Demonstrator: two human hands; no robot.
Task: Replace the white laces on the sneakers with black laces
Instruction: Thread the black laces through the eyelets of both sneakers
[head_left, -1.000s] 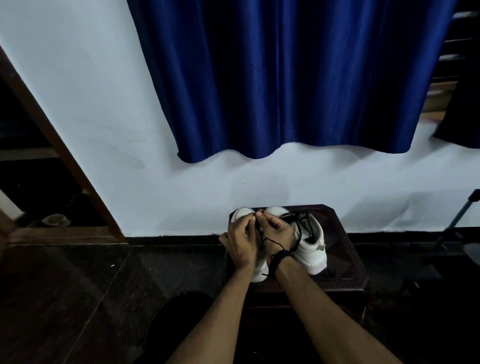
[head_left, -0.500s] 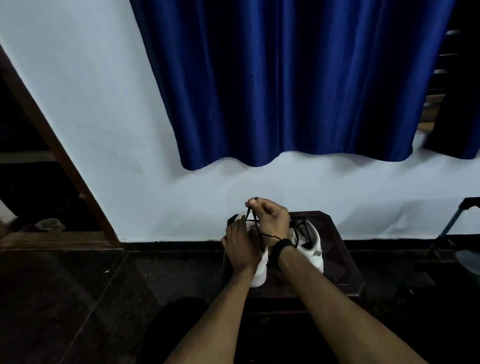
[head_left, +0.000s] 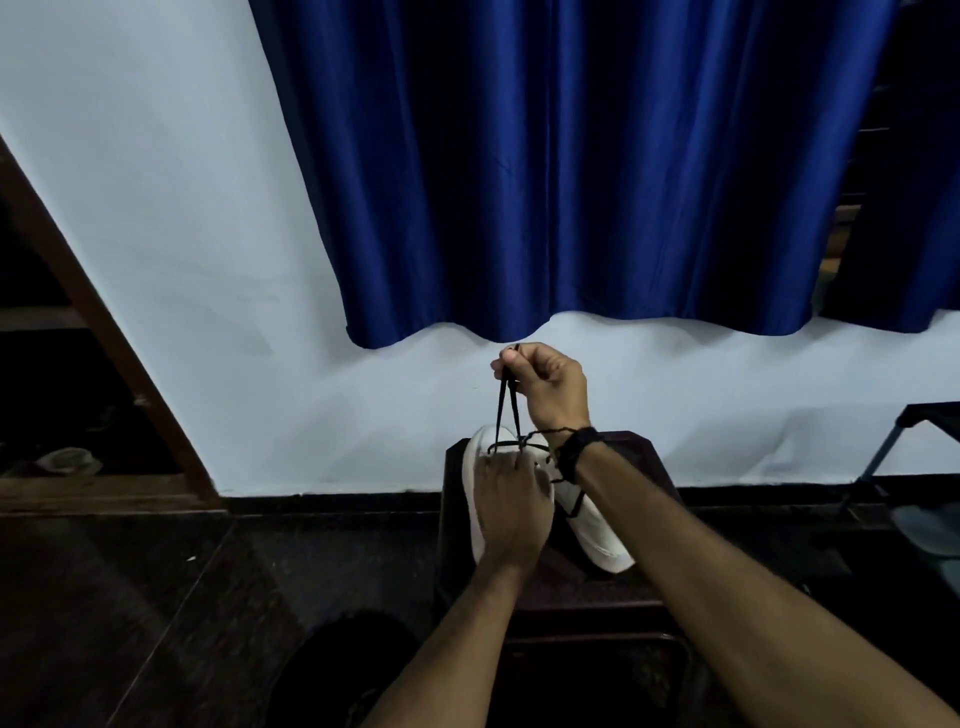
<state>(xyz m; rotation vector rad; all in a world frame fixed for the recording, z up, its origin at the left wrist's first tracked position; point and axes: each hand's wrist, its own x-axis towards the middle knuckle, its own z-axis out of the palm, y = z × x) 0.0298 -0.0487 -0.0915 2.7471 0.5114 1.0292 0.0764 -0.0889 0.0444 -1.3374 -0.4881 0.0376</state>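
The table stands close against the wall, so little room shows behind the two sneakers. The curtain hangs above; its hem ends just over the right hand, with a strip of bare wall between. Two taut lace strands run from that hand's fingers down to the left sneaker, barring a straight pass across its toe. The left hand covers that sneaker's middle. Open floor lies to the left. To the right a dark metal frame, possibly a stand, narrows the passage.
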